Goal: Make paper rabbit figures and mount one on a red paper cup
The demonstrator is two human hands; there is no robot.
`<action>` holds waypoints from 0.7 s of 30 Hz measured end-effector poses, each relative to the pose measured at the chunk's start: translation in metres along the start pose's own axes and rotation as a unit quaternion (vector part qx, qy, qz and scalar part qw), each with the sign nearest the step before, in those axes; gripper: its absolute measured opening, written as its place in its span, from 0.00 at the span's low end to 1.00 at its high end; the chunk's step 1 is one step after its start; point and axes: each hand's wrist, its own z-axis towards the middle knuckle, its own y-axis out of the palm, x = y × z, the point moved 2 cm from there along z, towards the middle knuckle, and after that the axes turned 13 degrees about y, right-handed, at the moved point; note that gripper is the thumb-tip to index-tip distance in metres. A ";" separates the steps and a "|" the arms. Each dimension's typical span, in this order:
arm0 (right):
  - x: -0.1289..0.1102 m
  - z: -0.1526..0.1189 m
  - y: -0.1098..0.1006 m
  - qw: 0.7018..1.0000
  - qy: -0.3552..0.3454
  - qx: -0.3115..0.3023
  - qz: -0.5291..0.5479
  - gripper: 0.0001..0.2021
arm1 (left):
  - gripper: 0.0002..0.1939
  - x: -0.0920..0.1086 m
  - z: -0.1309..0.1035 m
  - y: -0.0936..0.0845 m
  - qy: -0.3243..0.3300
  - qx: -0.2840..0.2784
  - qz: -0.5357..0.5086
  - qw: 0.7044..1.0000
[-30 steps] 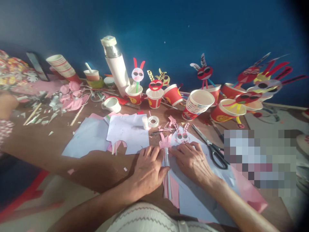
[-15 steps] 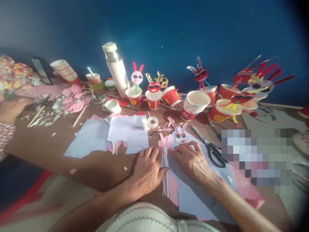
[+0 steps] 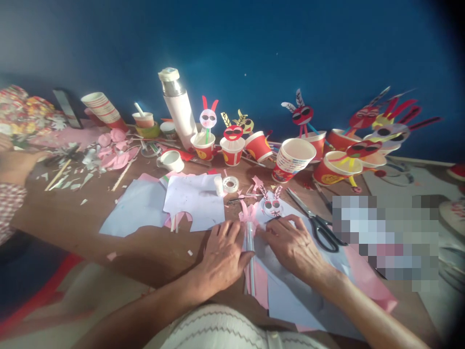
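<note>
On the table (image 3: 83,220), over paper (image 3: 301,295), the right hand (image 3: 292,245) curls, its grip unclear; the left hand (image 3: 223,252) lies flat, fingers nearly together. Between them, the tube (image 3: 251,276) could roll if the left thumb lifts.

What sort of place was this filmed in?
Probably a paper-craft worktable: there are scissors, paper sheets and paper-faced figures standing in cups.

Straw (image 3: 252,280) partly hidden by left fingers (image 3: 247,258). Co-worker's hand (image 3: 14,162) cut by left edge. Right-side patch (image 3: 385,242) pixelated.
</note>
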 end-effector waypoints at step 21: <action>-0.014 0.034 -0.002 0.985 0.169 0.001 0.023 0.16 | 0.24 -0.003 -0.001 -0.003 -0.021 0.018 -0.020 0.999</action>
